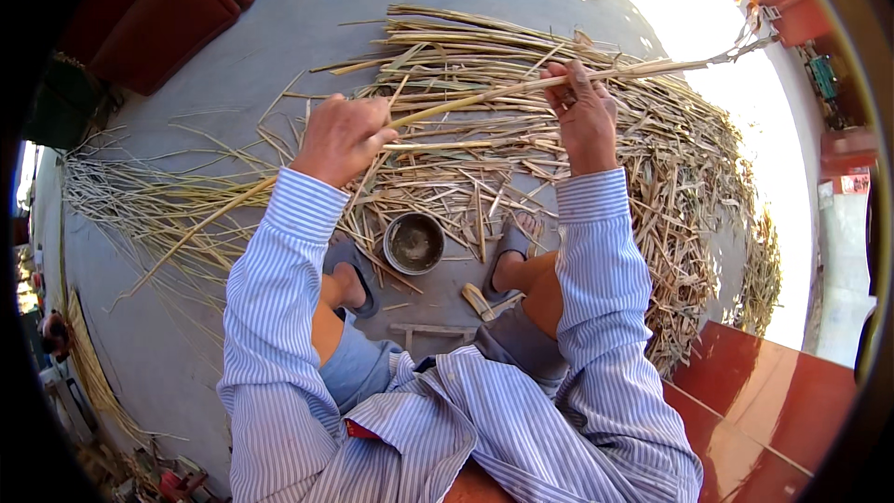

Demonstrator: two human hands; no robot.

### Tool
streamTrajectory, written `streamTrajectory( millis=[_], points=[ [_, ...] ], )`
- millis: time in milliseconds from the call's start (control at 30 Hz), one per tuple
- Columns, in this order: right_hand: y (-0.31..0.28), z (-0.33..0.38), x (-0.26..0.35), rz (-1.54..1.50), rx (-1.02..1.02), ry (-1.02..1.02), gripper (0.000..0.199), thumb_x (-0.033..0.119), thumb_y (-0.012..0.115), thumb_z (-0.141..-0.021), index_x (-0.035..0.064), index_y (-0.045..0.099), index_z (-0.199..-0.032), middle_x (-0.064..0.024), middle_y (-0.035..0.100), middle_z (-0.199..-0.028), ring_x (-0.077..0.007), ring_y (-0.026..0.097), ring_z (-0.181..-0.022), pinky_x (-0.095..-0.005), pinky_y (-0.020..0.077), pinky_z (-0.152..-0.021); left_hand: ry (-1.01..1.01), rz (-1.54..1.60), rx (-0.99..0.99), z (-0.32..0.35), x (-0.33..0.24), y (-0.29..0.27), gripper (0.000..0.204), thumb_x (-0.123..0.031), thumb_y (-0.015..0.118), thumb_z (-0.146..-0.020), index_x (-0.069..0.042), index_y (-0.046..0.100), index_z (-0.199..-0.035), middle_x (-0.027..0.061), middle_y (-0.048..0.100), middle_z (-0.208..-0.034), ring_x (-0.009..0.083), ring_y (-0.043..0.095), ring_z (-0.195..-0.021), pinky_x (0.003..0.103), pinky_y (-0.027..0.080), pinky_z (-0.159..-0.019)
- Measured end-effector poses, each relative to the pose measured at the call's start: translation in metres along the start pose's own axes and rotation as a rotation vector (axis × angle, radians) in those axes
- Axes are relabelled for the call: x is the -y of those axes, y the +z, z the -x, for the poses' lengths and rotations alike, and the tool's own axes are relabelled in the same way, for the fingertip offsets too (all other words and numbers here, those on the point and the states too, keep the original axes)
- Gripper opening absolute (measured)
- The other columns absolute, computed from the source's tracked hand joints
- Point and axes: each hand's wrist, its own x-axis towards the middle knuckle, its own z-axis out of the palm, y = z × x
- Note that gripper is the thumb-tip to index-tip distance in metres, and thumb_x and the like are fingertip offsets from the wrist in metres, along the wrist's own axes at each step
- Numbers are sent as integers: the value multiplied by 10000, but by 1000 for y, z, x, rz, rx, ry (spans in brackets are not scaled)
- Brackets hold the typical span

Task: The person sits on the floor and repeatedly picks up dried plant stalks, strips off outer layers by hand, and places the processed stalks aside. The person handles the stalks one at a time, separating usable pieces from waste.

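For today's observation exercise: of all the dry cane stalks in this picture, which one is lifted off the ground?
The long stalk gripped by both the left hand and right hand; it runs up to the right, above the heap lying on the floor.

Both hands (pixel 343 138) (pixel 584 112) gripping one stalk (pixel 484 93)

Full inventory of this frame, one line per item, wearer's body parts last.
Long pale reed stalk: one, straw-yellow, held across between both hands.
Heap of dry split reeds: one, tan, on the floor ahead and to the right.
Loose bundle of thin reeds: one, pale, on the floor at left.
Round metal bowl: one, grey, between the feet.
Grey concrete floor: under everything.
Red tiled step: one, lower right.
Left hand: gripping the stalk.
Right hand: gripping the stalk.
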Motion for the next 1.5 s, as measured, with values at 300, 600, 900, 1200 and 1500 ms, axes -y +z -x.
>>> streamTrajectory(
  millis=[300,600,900,1200,1500],
  points=[
    [-1,15,3,-91,282,84,322,179,547,-998,-7,498,-1257,-197,600,-1257,-258,615,-1142,-359,540,-946,-94,23,162,11,12,7,213,-243,700,-794,-55,601,-785,142,606,-699,362,594,-701,472,417,-613],
    [22,10,-19,115,18,-67,220,233,647,-949,19,600,-972,-116,706,-878,-175,704,-738,-259,590,-662,-110,-7,69,10,10,9,267,-251,730,-762,-47,558,-759,162,598,-699,386,601,-716,496,441,-630],
    [-39,-3,18,94,-163,-131,195,248,642,-954,55,620,-953,-54,682,-801,-130,675,-694,-251,567,-624,-133,28,102,18,17,8,210,-270,726,-785,-81,632,-784,108,625,-713,334,603,-712,436,413,-623],
    [-35,-6,25,107,-231,-166,226,256,599,-978,45,634,-906,-69,697,-829,-118,670,-714,-231,556,-615,-50,82,77,-6,-14,2,232,-275,679,-827,-51,621,-803,137,634,-728,346,613,-707,461,436,-623],
    [-2,18,-2,-14,190,18,198,151,570,-985,2,561,-1115,-149,698,-1062,-222,694,-967,-271,571,-791,-76,131,116,-6,-3,8,246,-283,681,-819,-47,618,-799,156,618,-700,368,612,-699,473,446,-611]
  ],
)
